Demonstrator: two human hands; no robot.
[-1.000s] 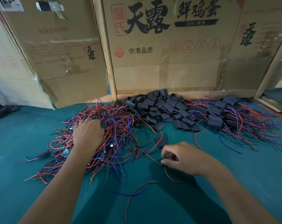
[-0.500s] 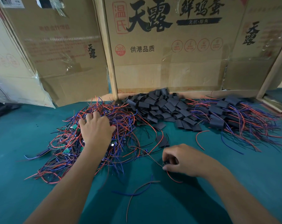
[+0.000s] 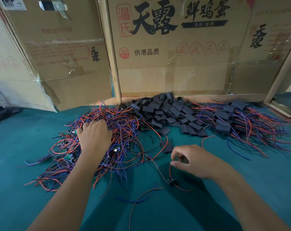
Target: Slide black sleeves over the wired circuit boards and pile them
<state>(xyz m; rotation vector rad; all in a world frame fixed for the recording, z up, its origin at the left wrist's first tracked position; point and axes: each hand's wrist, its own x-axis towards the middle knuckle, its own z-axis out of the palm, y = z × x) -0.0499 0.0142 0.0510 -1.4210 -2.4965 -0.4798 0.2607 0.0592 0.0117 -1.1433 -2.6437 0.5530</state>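
On the green desk (image 3: 33,189), the right hand (image 3: 194,161) pinches one board (image 3: 172,181) by its red wire while the left hand (image 3: 94,136), fingers spread, pins the tangle (image 3: 124,129); I'd lift slowly so nothing snags, then reach for the sleeves (image 3: 166,110) behind.

Dim, soft overhead light casts faint arm shadows on the green table (image 3: 266,189); wide-angle edges bend, corners slightly blurred.

Teal felt-covered counter (image 3: 24,189). Backed by flattened brown cardboard boxes (image 3: 174,64), black and red Chinese print, clear tape patches. Pale wooden posts (image 3: 112,55) between panels. Plastic-wrapped cardboard sheet (image 3: 11,77) leaning at left. Dim, even light.
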